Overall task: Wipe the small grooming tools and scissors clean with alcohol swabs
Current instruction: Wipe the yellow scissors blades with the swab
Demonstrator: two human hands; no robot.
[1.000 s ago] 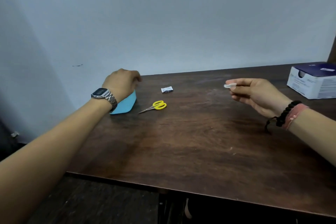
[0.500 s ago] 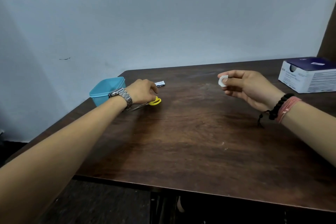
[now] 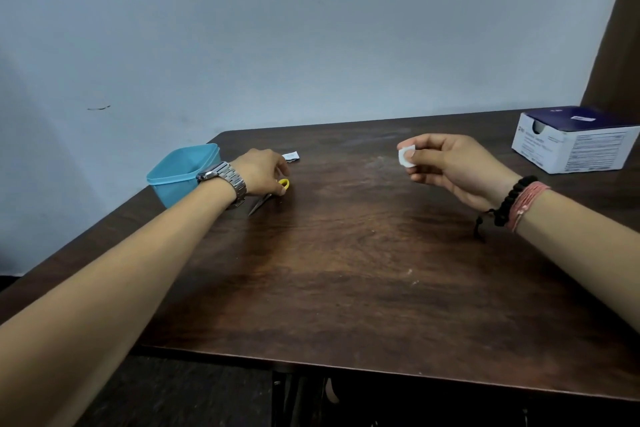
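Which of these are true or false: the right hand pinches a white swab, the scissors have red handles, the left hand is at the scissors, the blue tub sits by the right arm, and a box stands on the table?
1. The right hand pinches a white swab. True.
2. The scissors have red handles. False: the handles are yellow.
3. The left hand is at the scissors. True.
4. The blue tub sits by the right arm. False: it stands beside the left wrist.
5. A box stands on the table. True, at the far right.
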